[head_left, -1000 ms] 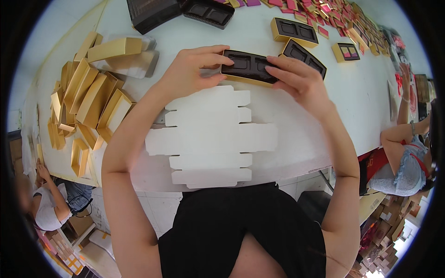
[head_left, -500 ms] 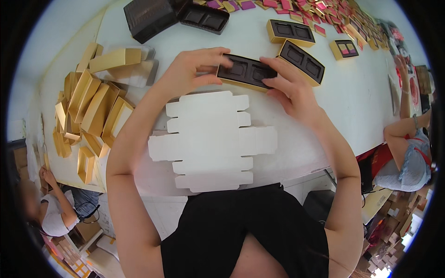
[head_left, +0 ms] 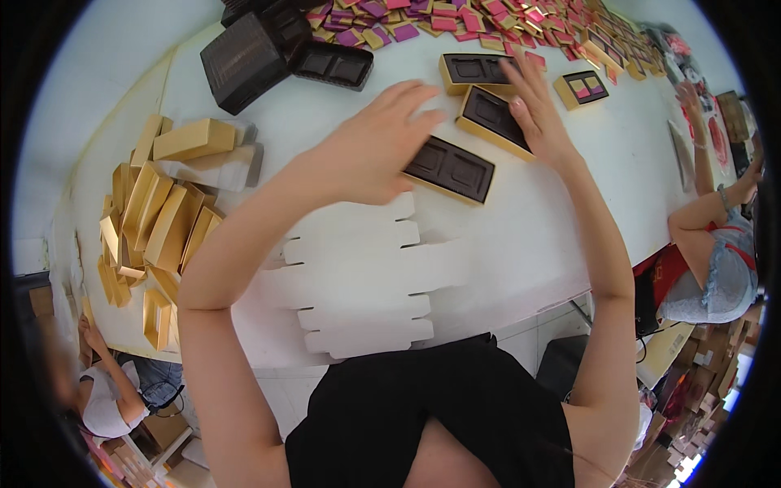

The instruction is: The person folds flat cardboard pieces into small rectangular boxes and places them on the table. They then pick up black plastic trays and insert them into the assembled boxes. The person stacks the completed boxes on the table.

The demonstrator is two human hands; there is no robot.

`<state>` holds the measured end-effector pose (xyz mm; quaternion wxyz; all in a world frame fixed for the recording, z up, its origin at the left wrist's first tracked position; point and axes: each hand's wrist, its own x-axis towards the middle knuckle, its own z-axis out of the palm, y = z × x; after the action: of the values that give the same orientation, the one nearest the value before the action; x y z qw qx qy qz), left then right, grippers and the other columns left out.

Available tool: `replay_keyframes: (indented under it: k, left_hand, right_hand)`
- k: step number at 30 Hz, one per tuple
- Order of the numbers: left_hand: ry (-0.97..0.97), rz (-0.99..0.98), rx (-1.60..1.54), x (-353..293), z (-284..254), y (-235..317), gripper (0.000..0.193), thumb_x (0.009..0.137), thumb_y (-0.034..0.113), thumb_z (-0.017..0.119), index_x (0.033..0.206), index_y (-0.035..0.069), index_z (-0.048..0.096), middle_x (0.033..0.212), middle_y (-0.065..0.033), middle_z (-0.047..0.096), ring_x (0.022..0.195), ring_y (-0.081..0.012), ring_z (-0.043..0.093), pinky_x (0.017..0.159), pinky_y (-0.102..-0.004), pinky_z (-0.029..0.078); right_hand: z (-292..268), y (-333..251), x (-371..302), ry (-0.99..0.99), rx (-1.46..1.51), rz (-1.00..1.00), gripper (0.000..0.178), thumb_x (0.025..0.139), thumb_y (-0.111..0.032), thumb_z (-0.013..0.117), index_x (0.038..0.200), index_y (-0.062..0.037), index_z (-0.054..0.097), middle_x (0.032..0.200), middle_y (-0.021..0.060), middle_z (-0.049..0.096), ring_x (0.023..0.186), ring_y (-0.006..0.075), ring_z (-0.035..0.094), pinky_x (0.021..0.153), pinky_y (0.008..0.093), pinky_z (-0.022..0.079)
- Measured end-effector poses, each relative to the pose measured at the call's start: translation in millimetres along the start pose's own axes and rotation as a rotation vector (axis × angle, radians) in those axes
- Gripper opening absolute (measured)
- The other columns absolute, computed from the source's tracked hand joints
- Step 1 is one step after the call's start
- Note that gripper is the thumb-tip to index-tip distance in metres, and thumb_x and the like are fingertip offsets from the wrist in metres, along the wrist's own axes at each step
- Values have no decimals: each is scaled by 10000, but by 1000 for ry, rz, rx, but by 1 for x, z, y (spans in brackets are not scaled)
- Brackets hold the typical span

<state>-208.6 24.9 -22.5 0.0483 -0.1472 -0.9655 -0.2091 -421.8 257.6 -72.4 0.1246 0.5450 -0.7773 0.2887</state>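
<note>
My left hand [head_left: 378,142] is over the left end of a gold box with a black two-compartment insert [head_left: 451,169]; its fingers are apart and slightly blurred, and whether it touches the box is unclear. My right hand [head_left: 537,118], fingers stretched out, is at the right end of a second gold box with a black insert [head_left: 495,120]. Behind that is a third such box [head_left: 472,69], partly covered by my fingers. All three inserts look unfilled where visible. A flat, unfolded white carton [head_left: 354,276] lies before me, partly under my left forearm.
Gold box sleeves [head_left: 167,224] are heaped at left. Stacked black trays [head_left: 244,65] stand behind them. Small pink, purple and gold squares [head_left: 455,20] cover the far table. A filled gold box [head_left: 582,88] stands far right. Other people [head_left: 706,276] sit at both sides.
Both hands have come away from the nearest gold box, which now sits more tilted. My right hand has moved up and right to the other boxes. The view has shifted slightly.
</note>
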Motion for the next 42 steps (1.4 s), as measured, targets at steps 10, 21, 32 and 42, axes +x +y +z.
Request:
replay_keyframes:
  k: [10,21,32,42]
  left_hand:
    - [50,-21,285,44,47,11,924,819,754,574,1562,263,329,1602,-278,216,1463,-545,161,1081,-779,137]
    - [39,-79,287,33,47,22,814,856,721,562,1497,230,452,1595,-286,225,1462,-541,173,1089,-772,139]
    - [172,-108,221,30,56,21,836,858,728,538,1481,173,478,1544,-390,222,1441,-578,183,1126,-710,149]
    - [160,-160,227,29,53,24,845,814,704,633,1473,196,485,1541,-388,211,1430,-577,208,1146,-667,180]
  right_hand:
    - [21,3,29,95,689,415,333,1053,-280,506,1076,-9,700,941,99,697,864,246,660,906,366,488]
    - [37,69,78,-33,-259,57,244,850,-127,697,1091,-87,685,1045,136,670,1038,307,615,879,430,503]
    - [11,-1,93,125,-244,238,163,879,-211,672,940,-63,702,659,55,664,592,208,628,626,352,517]
    - [6,-46,81,-134,10,202,194,892,-141,669,1061,-54,710,1024,104,716,945,276,681,790,395,533]
